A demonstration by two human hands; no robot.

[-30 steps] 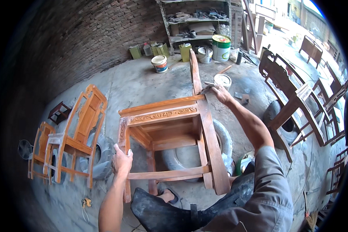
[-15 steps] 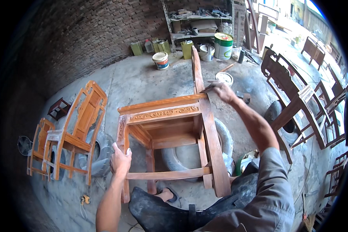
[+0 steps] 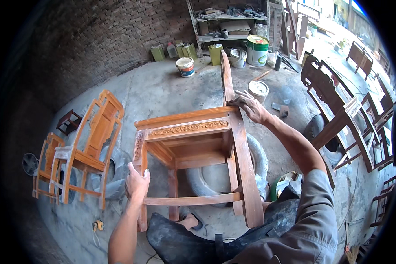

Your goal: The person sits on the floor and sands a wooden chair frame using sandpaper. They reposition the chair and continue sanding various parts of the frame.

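Observation:
A wooden chair (image 3: pixel 187 200), tipped on its back part, lies before me with a carved panel (image 3: pixel 189 129) under its seat edge. My left hand (image 3: pixel 137 180) is wrapped round its left leg, below a smaller carved side piece. At the far right corner, my right hand (image 3: pixel 249 105) presses bent fingers where the seat edge meets the long upright post (image 3: pixel 227 77). Something small and dark seems to lie under those fingertips, but I cannot make it out. A tyre (image 3: pixel 257 154) on the floor shows behind and through the chair frame.
Finished-looking orange chairs (image 3: pixel 99 132) stand left, near more tyres. Unfinished dark chairs (image 3: pixel 325 88) stand right. Paint buckets (image 3: pixel 185 68), a large can (image 3: pixel 257 50) and a shelf (image 3: pixel 231 20) line the back. A white-lidded tub (image 3: pixel 258 89) sits beyond my right hand.
My right hand has shifted slightly down and toward me at the chair's corner, its fingers spreading a little. My left hand keeps its hold, and the view has turned slightly.

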